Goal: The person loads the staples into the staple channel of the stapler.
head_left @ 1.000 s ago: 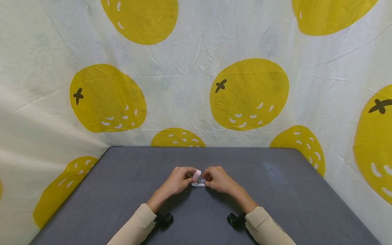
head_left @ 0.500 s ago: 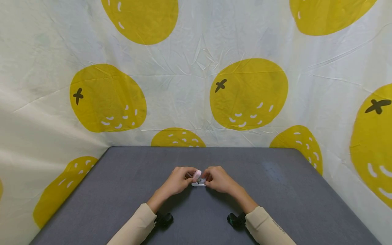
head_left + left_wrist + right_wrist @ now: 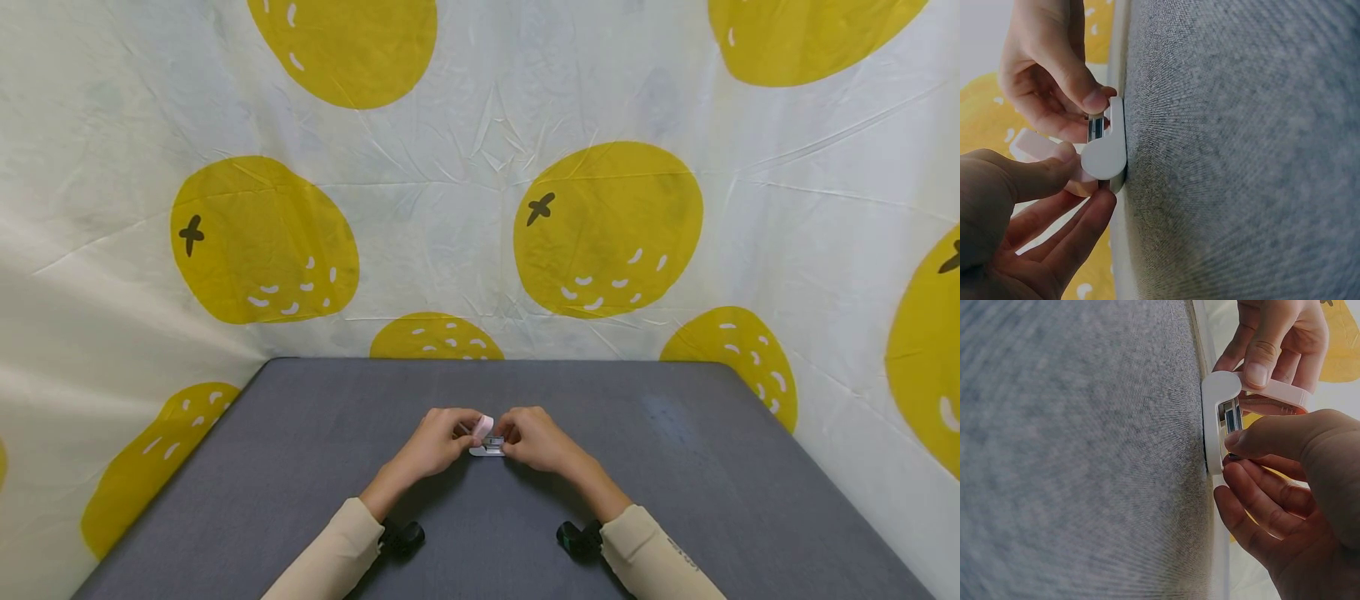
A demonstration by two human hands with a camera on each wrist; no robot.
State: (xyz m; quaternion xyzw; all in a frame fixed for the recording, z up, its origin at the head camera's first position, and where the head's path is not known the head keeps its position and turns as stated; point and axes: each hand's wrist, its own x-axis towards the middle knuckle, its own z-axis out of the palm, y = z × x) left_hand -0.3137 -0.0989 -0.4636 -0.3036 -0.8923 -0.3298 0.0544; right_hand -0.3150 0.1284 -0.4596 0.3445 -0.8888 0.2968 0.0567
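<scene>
A small stapler with a white base stands on the grey table with its pink top cover swung up. My left hand holds it at the hinge end, thumb on the pink cover and fingers by the white base. The metal staple channel lies exposed, and a thin spring shows under the raised cover. At the other end, my right hand pinches the tip of the channel between thumb and fingers. Its fingertips hide that tip and anything small between them.
The grey cloth-covered table spreads around both hands. Behind it hangs a white curtain printed with yellow fruit. Black wrist devices sit beneath the beige sleeves.
</scene>
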